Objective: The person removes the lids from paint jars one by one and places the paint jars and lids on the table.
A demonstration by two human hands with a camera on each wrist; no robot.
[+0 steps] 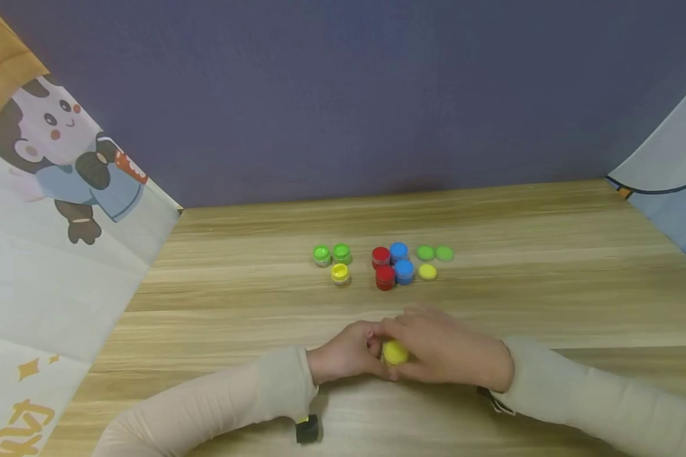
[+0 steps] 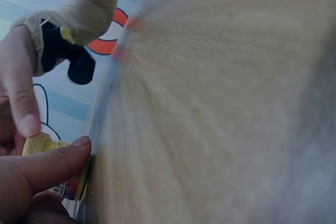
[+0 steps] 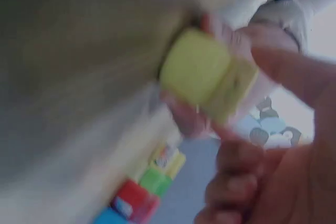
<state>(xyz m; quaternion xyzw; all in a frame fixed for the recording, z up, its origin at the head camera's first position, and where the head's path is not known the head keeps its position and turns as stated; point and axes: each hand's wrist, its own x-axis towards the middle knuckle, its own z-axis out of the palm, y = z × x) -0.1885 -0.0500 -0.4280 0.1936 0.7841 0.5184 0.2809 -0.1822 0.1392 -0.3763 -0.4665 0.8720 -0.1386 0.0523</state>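
Observation:
Low over the near part of the table, both hands meet around a small yellow jar point(image 2: 67, 188) with a printed label. My left hand point(image 1: 351, 349) grips the jar's body, its thumb laid along the side in the left wrist view. From the right, my right hand point(image 1: 451, 349) pinches the jar's yellow lid point(image 3: 233, 88) between thumb and fingers. In the head view, the jar's yellow top point(image 1: 396, 353) shows between the hands, while the fingers cover most of its side. The right wrist view is blurred.
Beyond the hands stand two uncovered green jars point(image 1: 321, 255) and an uncovered yellow jar point(image 1: 340, 274). Right of them are two red-topped jars point(image 1: 385, 277) and two blue-topped jars point(image 1: 403, 271), close together. Two green lids point(image 1: 425, 253) and a yellow lid point(image 1: 427, 271) lie farther right.

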